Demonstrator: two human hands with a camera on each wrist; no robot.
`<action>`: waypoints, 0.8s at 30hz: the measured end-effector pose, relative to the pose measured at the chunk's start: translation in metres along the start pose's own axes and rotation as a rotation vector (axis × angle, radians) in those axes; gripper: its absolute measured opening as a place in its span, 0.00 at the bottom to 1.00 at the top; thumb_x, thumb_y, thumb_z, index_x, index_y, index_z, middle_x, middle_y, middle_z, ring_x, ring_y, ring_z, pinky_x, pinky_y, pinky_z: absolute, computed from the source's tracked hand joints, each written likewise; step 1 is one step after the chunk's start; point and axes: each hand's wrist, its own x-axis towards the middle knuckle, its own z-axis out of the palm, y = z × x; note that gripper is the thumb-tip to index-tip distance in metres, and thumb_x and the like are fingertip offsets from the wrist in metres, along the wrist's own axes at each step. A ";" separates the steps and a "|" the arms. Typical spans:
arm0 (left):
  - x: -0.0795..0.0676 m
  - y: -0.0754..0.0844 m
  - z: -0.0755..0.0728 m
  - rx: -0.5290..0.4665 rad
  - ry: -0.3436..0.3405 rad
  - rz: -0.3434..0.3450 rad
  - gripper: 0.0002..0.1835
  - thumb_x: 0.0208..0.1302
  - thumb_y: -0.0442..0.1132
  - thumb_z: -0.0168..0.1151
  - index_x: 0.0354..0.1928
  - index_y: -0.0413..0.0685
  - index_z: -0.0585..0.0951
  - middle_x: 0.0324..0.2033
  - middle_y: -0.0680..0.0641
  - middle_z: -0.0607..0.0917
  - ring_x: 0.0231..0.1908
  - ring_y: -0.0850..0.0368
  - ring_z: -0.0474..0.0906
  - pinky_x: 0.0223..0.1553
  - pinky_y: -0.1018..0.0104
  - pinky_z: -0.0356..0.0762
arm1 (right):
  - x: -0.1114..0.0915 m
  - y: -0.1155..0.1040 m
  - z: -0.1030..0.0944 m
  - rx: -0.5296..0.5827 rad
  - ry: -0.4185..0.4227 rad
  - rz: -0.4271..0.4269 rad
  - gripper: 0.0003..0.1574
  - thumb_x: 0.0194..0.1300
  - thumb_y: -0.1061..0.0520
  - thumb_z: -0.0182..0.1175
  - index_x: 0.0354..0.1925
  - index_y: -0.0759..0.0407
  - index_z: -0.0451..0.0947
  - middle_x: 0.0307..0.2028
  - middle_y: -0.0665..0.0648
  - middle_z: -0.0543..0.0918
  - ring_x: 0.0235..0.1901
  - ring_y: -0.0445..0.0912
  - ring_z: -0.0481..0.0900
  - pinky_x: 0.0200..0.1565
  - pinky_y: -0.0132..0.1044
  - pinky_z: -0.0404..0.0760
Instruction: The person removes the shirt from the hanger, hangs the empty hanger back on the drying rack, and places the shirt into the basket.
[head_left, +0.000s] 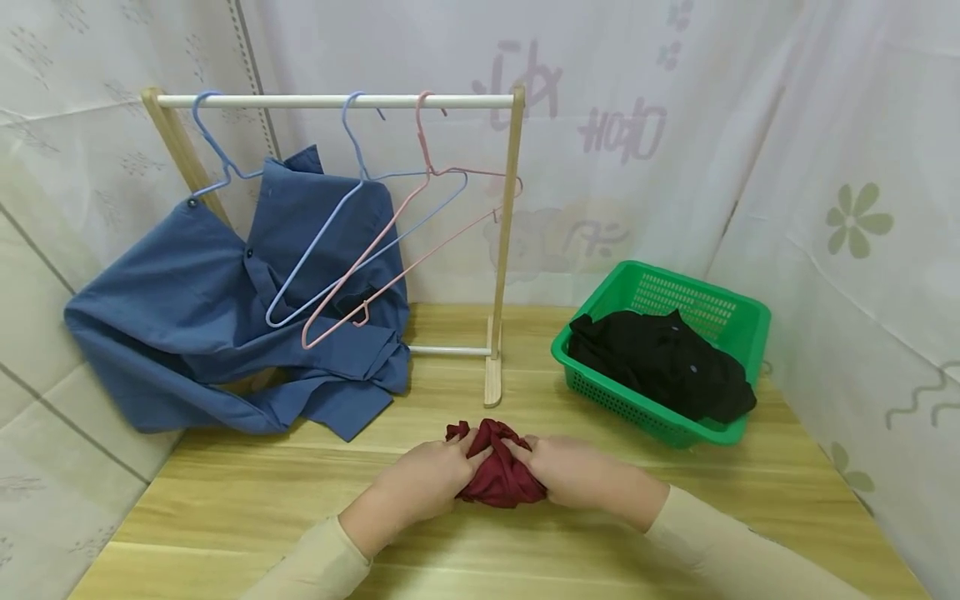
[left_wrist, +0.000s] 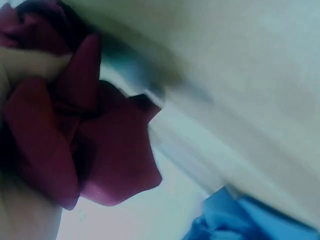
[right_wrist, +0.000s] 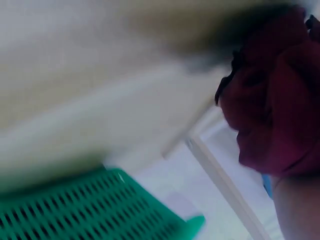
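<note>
A dark red cloth garment, bunched into a small bundle, is between my two hands near the front middle of the table. My left hand grips its left side, and folds of the cloth stick out past the fingers in the left wrist view. On the other side my right hand holds the bundle, with the thumb on top of it. In the right wrist view the gathered cloth hides most of that hand. What kind of garment it is cannot be told while it is crumpled.
A wooden rack with a white bar stands behind. A blue shirt hangs from a blue hanger at its left; another blue hanger and a pink hanger carry nothing. At right, a green basket contains a black garment.
</note>
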 end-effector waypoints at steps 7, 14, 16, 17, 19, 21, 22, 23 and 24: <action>0.019 -0.008 -0.040 0.067 0.179 -0.080 0.31 0.65 0.38 0.64 0.70 0.54 0.68 0.66 0.33 0.70 0.59 0.38 0.78 0.43 0.56 0.85 | -0.012 0.012 -0.051 -0.200 0.154 0.112 0.37 0.65 0.56 0.65 0.68 0.63 0.67 0.62 0.68 0.76 0.56 0.57 0.82 0.45 0.42 0.85; 0.051 -0.018 -0.079 0.092 0.378 -0.098 0.32 0.67 0.39 0.62 0.72 0.54 0.65 0.71 0.31 0.63 0.65 0.37 0.71 0.51 0.50 0.82 | -0.035 0.032 -0.091 -0.260 0.360 0.216 0.40 0.63 0.59 0.66 0.70 0.66 0.63 0.65 0.73 0.71 0.65 0.63 0.72 0.57 0.50 0.78; 0.062 -0.019 -0.085 0.095 0.411 -0.102 0.33 0.68 0.40 0.62 0.73 0.54 0.64 0.71 0.32 0.61 0.67 0.36 0.69 0.52 0.50 0.82 | -0.040 0.040 -0.096 -0.266 0.394 0.236 0.41 0.63 0.62 0.65 0.71 0.67 0.62 0.66 0.73 0.70 0.67 0.64 0.69 0.59 0.52 0.76; 0.068 -0.019 -0.087 0.092 0.420 -0.102 0.33 0.68 0.39 0.61 0.73 0.54 0.63 0.72 0.32 0.60 0.67 0.36 0.68 0.52 0.50 0.81 | -0.042 0.044 -0.098 -0.268 0.407 0.247 0.42 0.62 0.62 0.66 0.71 0.66 0.61 0.66 0.74 0.69 0.67 0.65 0.68 0.60 0.53 0.75; 0.082 -0.020 -0.089 0.085 0.431 -0.105 0.33 0.68 0.39 0.61 0.73 0.54 0.63 0.72 0.31 0.60 0.67 0.36 0.68 0.53 0.49 0.81 | -0.046 0.053 -0.101 -0.271 0.418 0.272 0.43 0.62 0.64 0.66 0.71 0.66 0.60 0.66 0.75 0.68 0.67 0.66 0.67 0.60 0.55 0.74; 0.097 -0.020 -0.090 0.084 0.428 -0.107 0.34 0.68 0.40 0.61 0.74 0.55 0.61 0.72 0.32 0.60 0.67 0.35 0.68 0.53 0.48 0.80 | -0.050 0.062 -0.102 -0.272 0.413 0.297 0.45 0.60 0.64 0.67 0.72 0.66 0.60 0.66 0.75 0.68 0.68 0.67 0.65 0.61 0.57 0.73; 0.104 -0.020 -0.090 0.084 0.426 -0.105 0.34 0.69 0.40 0.61 0.74 0.55 0.61 0.72 0.32 0.60 0.67 0.35 0.68 0.54 0.48 0.80 | -0.052 0.068 -0.102 -0.272 0.410 0.309 0.45 0.60 0.63 0.67 0.72 0.66 0.60 0.66 0.75 0.68 0.68 0.68 0.65 0.61 0.58 0.72; 0.111 -0.020 -0.090 0.084 0.422 -0.106 0.34 0.69 0.41 0.60 0.74 0.56 0.60 0.72 0.32 0.60 0.67 0.35 0.68 0.53 0.48 0.80 | -0.054 0.073 -0.102 -0.268 0.406 0.320 0.45 0.60 0.62 0.67 0.72 0.66 0.60 0.66 0.75 0.68 0.67 0.69 0.65 0.61 0.58 0.72; 0.119 -0.021 -0.091 0.091 0.415 -0.104 0.34 0.69 0.41 0.60 0.75 0.56 0.60 0.72 0.32 0.60 0.66 0.35 0.69 0.54 0.48 0.80 | -0.055 0.078 -0.102 -0.265 0.399 0.330 0.46 0.60 0.62 0.68 0.72 0.66 0.60 0.66 0.76 0.67 0.67 0.69 0.65 0.61 0.60 0.72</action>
